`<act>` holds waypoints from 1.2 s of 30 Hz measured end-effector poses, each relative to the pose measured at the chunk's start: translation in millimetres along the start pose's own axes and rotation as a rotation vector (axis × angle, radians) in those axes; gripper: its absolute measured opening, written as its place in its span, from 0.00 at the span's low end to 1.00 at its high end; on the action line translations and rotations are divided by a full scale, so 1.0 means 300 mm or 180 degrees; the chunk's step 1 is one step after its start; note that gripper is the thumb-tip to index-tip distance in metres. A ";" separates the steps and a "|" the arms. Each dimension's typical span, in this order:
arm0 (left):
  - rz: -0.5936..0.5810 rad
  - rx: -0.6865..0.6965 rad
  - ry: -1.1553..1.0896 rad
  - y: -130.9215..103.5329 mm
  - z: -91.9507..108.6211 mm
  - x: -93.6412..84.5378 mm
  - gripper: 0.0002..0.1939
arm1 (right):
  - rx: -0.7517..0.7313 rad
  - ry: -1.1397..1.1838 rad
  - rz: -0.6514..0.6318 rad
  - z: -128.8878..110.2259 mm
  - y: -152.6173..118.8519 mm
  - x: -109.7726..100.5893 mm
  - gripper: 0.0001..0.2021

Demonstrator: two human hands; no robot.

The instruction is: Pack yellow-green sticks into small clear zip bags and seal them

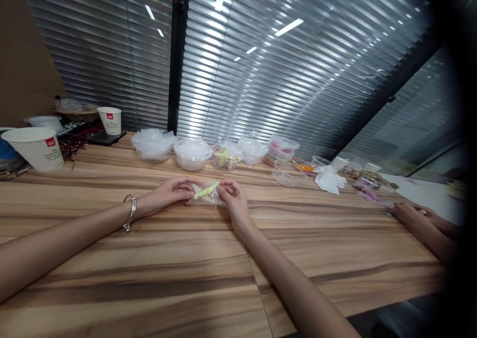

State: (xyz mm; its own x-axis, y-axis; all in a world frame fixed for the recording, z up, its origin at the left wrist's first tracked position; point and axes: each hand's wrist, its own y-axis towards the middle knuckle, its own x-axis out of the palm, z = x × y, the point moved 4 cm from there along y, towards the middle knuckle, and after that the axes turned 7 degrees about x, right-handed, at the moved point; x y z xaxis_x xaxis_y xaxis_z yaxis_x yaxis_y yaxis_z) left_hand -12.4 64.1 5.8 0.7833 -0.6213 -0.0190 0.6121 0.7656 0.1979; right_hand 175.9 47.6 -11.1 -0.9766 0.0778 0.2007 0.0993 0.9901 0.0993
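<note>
A small clear plastic bag (205, 194) with a yellow-green strip-like item (206, 191) in it is held between my two hands, low over the wooden table (167, 278). My left hand (169, 195), with a silver bracelet (129, 212) on the wrist, pinches the bag's left edge. At the upper right corner, the fingers of my right hand (234, 199) are closed on the same bag. Behind it stands a clear bowl (225, 157) with yellow-green pieces.
Plastic bowls (193, 155) line the back, near a lidless clear container (288, 174) and a crumpled tissue (330, 179). Paper cups (37, 149) stand at the left. Another person's hands (417, 216) rest at the far right.
</note>
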 end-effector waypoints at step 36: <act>0.0380 0.0403 0.0437 -0.003 0.021 -0.011 0.32 | 0.0002 -0.0319 -0.0742 -0.002 -0.031 0.056 0.16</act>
State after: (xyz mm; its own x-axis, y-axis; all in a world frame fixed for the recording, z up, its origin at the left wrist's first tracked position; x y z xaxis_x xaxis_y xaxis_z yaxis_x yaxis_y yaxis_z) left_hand -16.3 64.4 12.0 0.8621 -0.4923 -0.1196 0.5024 0.8000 0.3281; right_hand 158.7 39.7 -8.0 -0.9871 -0.1413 0.0749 -0.1308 0.9827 0.1310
